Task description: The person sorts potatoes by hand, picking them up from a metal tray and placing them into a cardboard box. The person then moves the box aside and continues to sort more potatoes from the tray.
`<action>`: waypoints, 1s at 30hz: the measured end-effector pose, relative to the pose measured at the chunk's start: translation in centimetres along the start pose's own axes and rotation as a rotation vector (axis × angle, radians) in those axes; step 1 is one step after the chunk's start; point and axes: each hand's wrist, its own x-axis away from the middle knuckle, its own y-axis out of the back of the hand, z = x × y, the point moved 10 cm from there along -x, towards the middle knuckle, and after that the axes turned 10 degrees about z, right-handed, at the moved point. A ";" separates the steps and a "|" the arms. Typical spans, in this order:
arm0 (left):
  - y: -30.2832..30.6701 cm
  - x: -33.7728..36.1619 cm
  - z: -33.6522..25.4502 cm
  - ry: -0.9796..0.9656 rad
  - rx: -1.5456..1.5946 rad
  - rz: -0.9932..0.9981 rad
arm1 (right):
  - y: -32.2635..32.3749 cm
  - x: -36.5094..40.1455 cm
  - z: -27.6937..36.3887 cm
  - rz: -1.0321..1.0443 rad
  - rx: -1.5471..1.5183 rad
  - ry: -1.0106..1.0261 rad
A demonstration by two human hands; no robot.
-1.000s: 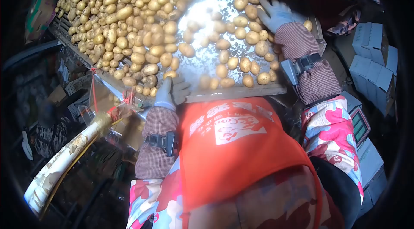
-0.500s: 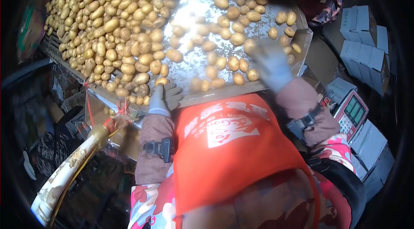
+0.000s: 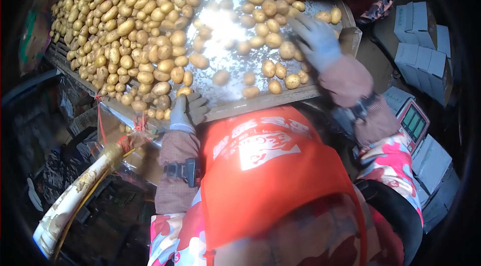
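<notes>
A large heap of potatoes (image 3: pixel 125 30) covers the left of a metal sorting table (image 3: pixel 230 85). On the right part of its surface lie loose potatoes (image 3: pixel 273 40), some in bright glare. My right hand (image 3: pixel 318 40), gloved in light blue-grey, is over the loose potatoes at the right, its fingers spread and nothing in its grasp. My left hand (image 3: pixel 188 111), in a grey glove, rests at the table's near edge beside the heap. Its fingers are apart, and a small potato (image 3: pixel 184 91) lies just beyond it.
White boxes (image 3: pixel 423 60) are stacked at the right, with a scale display (image 3: pixel 414 123) below them. A taped white pipe (image 3: pixel 75 196) slants at the lower left. Another person's patterned clothing (image 3: pixel 378 5) shows beyond the table at the upper right.
My right hand has moved up and slightly left, away from the near edge. Several loose potatoes have shifted on the metal surface. My left hand stays nearly in place.
</notes>
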 end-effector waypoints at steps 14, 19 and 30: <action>-0.3 0.4 -0.4 0.007 -0.012 -0.004 | -8.4 3.5 -1.5 0.712 -0.372 -0.275; -5.0 -0.2 0.2 -0.085 0.357 0.320 | -3.1 1.5 1.1 0.498 -0.406 -0.197; -17.7 3.7 -3.1 -0.721 -0.661 0.500 | -6.7 -7.6 -7.9 0.657 0.062 -0.392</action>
